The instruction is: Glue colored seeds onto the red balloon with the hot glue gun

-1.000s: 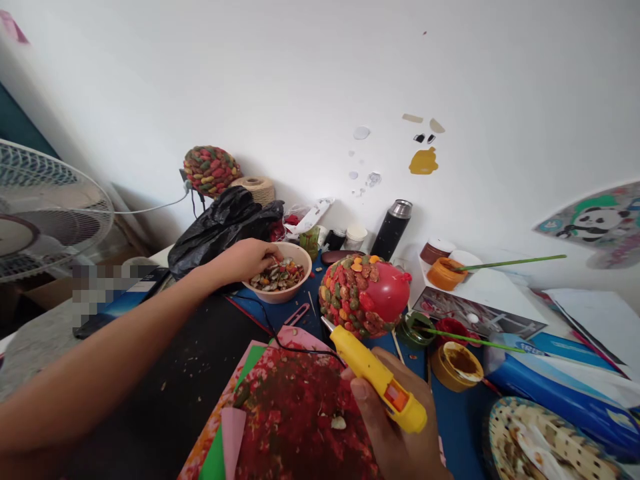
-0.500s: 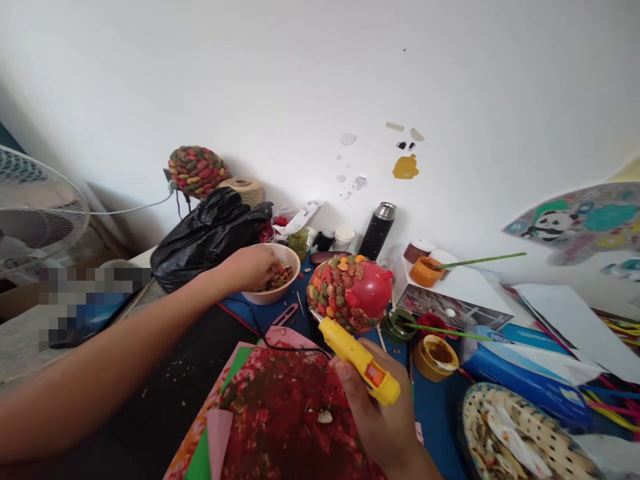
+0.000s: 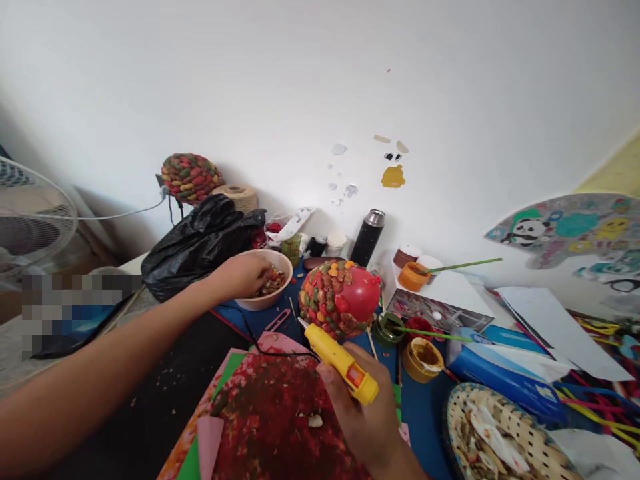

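Observation:
My right hand [image 3: 367, 420] is wrapped round a yellow glue gun [image 3: 340, 363], its nozzle pointing up and left toward a red balloon [image 3: 361, 293]. Painted shells [image 3: 324, 297] in red, green, orange and brown cover the balloon's left part; bare red rubber shows on the right. My left hand [image 3: 245, 275] reaches into a pale bowl [image 3: 260, 303] holding small shell pieces [image 3: 271, 283]. Its fingers are bent down together among the pieces, and the tips are hidden. Below the balloon lies a red-stained sheet [image 3: 280, 413] with a loose shell bit [image 3: 315, 421] on it.
Paint jars [image 3: 423, 360] stand right of the balloon, green sticks laid across some. A woven basket [image 3: 533, 423] with shells sits at lower right, beside a blue tissue pack [image 3: 505, 377]. Behind stand a black flask [image 3: 367, 239] and a black plastic bag [image 3: 200, 233]. A cord [image 3: 285, 354] crosses the sheet.
The whole view has shifted slightly left and down. My left hand stays in the bowl, and my right hand still holds the glue gun by the balloon.

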`<control>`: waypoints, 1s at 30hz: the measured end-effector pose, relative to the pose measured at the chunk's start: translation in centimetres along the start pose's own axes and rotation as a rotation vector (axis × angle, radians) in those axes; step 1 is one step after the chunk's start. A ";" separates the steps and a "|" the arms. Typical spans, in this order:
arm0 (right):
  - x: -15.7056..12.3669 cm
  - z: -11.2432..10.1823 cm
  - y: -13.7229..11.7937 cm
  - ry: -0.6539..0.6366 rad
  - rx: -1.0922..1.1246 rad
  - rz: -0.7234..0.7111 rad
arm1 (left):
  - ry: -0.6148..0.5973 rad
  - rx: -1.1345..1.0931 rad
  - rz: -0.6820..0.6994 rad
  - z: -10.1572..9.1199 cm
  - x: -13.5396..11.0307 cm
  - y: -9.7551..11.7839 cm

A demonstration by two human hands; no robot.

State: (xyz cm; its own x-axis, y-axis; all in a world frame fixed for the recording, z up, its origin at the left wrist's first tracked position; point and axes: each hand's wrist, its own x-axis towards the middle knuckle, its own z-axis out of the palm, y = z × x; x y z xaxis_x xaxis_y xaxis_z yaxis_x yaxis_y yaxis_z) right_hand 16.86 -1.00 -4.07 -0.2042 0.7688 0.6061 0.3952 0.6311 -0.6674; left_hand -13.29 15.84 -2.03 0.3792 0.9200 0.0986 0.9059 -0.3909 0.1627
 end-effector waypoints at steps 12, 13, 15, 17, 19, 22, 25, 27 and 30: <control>-0.5 0.1 0.3 -0.012 0.023 0.070 | 0.179 -1.015 -0.231 -1.2 -4.3 0.7; -0.5 0.1 0.2 -0.011 0.034 0.083 | 0.205 -1.171 -0.252 -1.0 -5.0 1.5; -0.6 0.1 0.2 -0.006 0.066 0.102 | 0.212 -1.355 -0.241 -0.2 -6.4 3.6; -0.7 0.2 0.4 0.020 0.094 0.120 | 0.206 -1.479 -0.217 0.7 -7.5 6.0; -0.9 0.4 0.7 0.041 0.113 0.147 | 0.123 -1.551 -0.212 1.6 -8.1 8.1; -1.3 0.6 1.2 0.043 0.139 0.185 | 0.073 -1.691 -0.246 2.1 -7.8 10.2; -1.6 0.8 1.6 0.074 0.170 0.214 | 0.140 -1.828 -0.325 1.9 -6.6 10.9; -1.7 0.8 1.7 0.104 0.187 0.230 | 0.184 -1.882 -0.357 1.9 -5.8 11.0; -1.5 0.7 1.5 0.104 0.198 0.236 | 0.217 -1.922 -0.351 2.3 -5.5 11.3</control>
State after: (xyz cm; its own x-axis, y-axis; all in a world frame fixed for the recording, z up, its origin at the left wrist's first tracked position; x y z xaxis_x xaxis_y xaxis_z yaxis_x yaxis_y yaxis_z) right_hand 17.12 -1.14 -6.33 -0.0315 0.8879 0.4590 0.2368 0.4527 -0.8596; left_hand -4.70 6.43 -2.99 0.0979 0.9906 -0.0956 -0.5028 0.1321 0.8542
